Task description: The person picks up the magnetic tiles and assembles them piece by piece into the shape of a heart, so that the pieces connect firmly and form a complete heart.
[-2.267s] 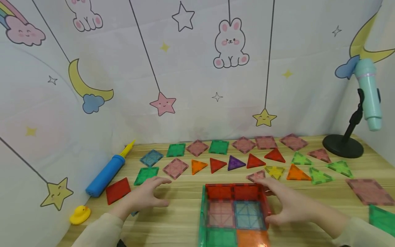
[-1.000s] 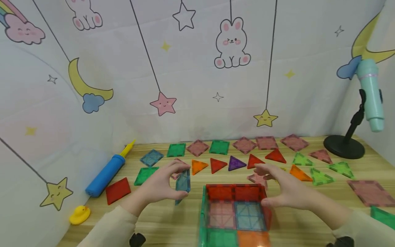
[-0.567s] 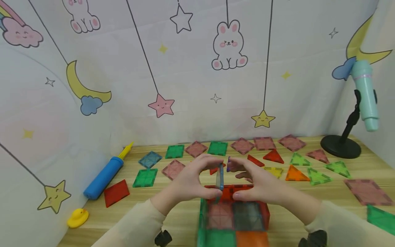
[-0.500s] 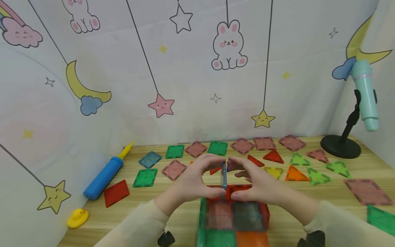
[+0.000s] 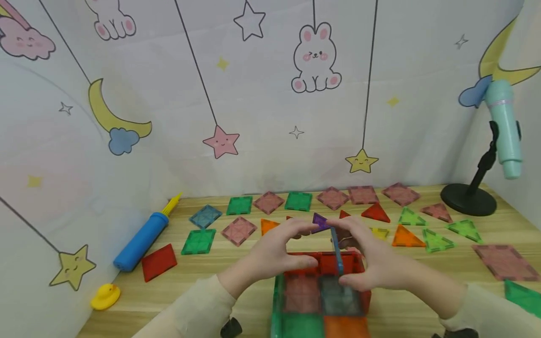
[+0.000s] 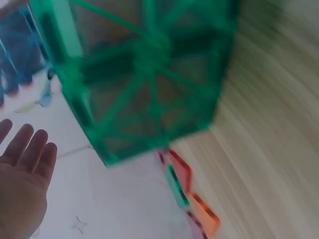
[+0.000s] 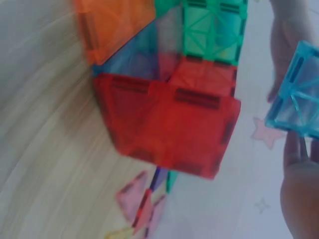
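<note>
My right hand (image 5: 372,263) pinches a blue square magnetic tile (image 5: 336,249) upright between thumb and fingers. My left hand (image 5: 274,251) is just left of the tile, fingers and thumb apart, holding nothing; its spread fingers also show in the left wrist view. Both hands are above the back of an open box built of magnetic tiles. The box has a red back wall (image 5: 302,264), a green left wall (image 5: 277,305) and a red right wall (image 7: 164,124). Pink, blue, green and orange squares (image 5: 346,326) form its floor.
Square and triangular tiles lie in loose rows behind the box, among them a purple triangle (image 5: 320,221). A blue pump (image 5: 141,241), red tile (image 5: 159,263) and yellow duck (image 5: 105,296) are at left. A microphone on a black stand (image 5: 469,199) is at back right.
My left hand picked up the blue square tile and carried it right to above the box. The tile has passed to my right hand, and my left fingers have come off it.
</note>
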The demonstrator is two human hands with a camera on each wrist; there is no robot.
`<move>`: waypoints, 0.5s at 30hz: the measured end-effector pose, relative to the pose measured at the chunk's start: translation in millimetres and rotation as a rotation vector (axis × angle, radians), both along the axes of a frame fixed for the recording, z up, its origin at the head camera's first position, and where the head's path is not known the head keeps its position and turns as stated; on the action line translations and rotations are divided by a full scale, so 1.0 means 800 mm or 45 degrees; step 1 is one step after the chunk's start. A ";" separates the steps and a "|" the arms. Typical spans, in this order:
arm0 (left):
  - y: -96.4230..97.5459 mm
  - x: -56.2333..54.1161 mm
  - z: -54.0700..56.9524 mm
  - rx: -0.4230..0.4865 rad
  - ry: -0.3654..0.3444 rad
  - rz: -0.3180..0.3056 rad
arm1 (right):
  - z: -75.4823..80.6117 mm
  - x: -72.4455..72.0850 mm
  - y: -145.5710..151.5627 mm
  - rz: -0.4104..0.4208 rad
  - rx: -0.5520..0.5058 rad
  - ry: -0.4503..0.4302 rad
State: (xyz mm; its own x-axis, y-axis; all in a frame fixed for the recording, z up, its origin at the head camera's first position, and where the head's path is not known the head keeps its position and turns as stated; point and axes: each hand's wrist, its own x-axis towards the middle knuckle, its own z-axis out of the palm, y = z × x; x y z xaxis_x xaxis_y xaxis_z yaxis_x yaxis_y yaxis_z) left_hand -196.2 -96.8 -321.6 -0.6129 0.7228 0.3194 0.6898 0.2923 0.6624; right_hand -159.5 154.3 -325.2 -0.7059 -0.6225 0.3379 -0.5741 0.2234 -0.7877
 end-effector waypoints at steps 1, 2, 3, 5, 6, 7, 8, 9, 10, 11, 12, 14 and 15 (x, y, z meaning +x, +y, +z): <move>-0.004 -0.003 -0.002 -0.056 -0.009 0.016 | 0.000 0.003 0.007 0.019 -0.005 -0.008; -0.008 -0.006 -0.005 -0.120 -0.026 0.033 | 0.000 0.007 0.014 0.033 -0.001 -0.004; -0.013 -0.010 -0.008 -0.186 -0.044 0.048 | -0.001 0.010 0.021 0.045 0.009 0.020; -0.022 -0.016 -0.014 -0.298 -0.103 0.064 | -0.006 0.017 0.033 0.051 0.045 0.074; -0.026 -0.020 -0.017 -0.345 -0.130 0.065 | -0.009 0.020 0.039 0.066 0.054 0.095; -0.029 -0.023 -0.021 -0.383 -0.153 0.062 | -0.013 0.023 0.043 0.074 0.066 0.107; -0.032 -0.026 -0.024 -0.419 -0.163 0.058 | -0.016 0.025 0.048 0.084 0.073 0.112; -0.035 -0.029 -0.027 -0.444 -0.170 0.050 | -0.019 0.028 0.051 0.093 0.075 0.098; -0.037 -0.031 -0.029 -0.462 -0.171 0.040 | -0.021 0.031 0.054 0.099 0.073 0.093; -0.038 -0.033 -0.031 -0.481 -0.168 0.033 | -0.023 0.034 0.057 0.104 0.071 0.092; -0.039 -0.034 -0.032 -0.495 -0.164 0.026 | -0.024 0.036 0.058 0.113 0.062 0.086; -0.040 -0.035 -0.032 -0.517 -0.149 0.016 | -0.025 0.042 0.062 0.112 0.068 0.072; -0.040 -0.035 -0.032 -0.524 -0.142 0.012 | -0.023 0.046 0.062 0.095 0.081 0.050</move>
State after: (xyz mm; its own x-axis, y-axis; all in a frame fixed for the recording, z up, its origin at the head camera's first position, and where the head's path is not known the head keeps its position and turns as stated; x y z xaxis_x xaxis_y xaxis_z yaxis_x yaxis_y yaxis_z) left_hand -223.9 -128.6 -347.4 -0.6347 0.7701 -0.0636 0.6163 0.5541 0.5596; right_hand -122.8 204.2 -343.9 -0.6436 -0.6942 0.3223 -0.6211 0.2277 -0.7499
